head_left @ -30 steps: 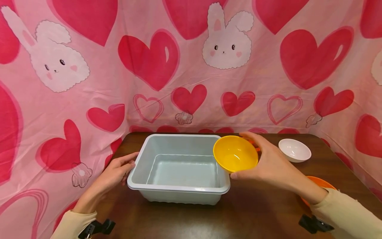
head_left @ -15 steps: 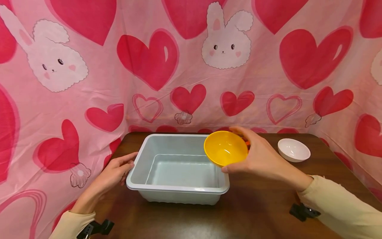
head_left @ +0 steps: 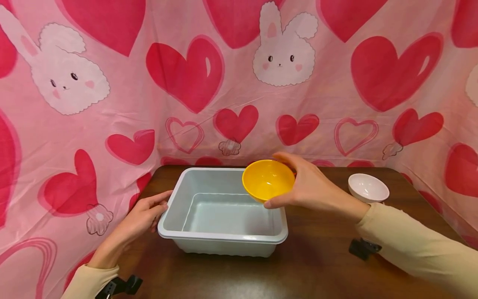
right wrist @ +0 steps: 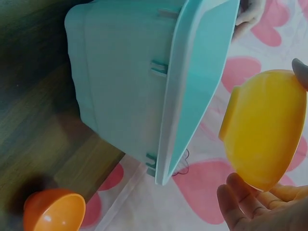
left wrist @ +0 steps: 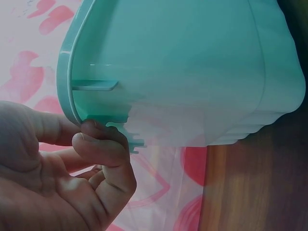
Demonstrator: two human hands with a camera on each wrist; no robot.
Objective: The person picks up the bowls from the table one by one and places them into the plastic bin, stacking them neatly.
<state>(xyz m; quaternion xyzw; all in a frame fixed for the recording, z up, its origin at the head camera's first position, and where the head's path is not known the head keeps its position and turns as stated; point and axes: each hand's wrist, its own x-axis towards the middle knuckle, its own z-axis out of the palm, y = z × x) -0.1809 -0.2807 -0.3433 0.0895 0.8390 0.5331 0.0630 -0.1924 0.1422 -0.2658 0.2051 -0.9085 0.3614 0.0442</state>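
Observation:
My right hand (head_left: 308,185) grips a yellow bowl (head_left: 267,180) by its rim, thumb on the near side and fingers on the far side. The bowl tilts toward me, above the right part of a grey-blue plastic basin (head_left: 224,238). In the right wrist view the underside of the yellow bowl (right wrist: 264,130) shows, clear of the basin wall (right wrist: 127,72). My left hand (head_left: 147,214) holds the basin's left rim. Seen from the left wrist, the curled fingers of the left hand (left wrist: 91,168) pinch the lip of the basin (left wrist: 192,72).
A white bowl (head_left: 368,187) stands at the back right of the brown wooden table (head_left: 317,257). An orange bowl (right wrist: 55,211) stands beyond the basin in the right wrist view. A pink cloth (head_left: 231,91) with hearts and rabbits hangs around the table.
My right hand has carried the yellow bowl leftward and slightly up, from the basin's right edge to over its opening. The right sleeve now covers the orange object at right. The left hand stays put.

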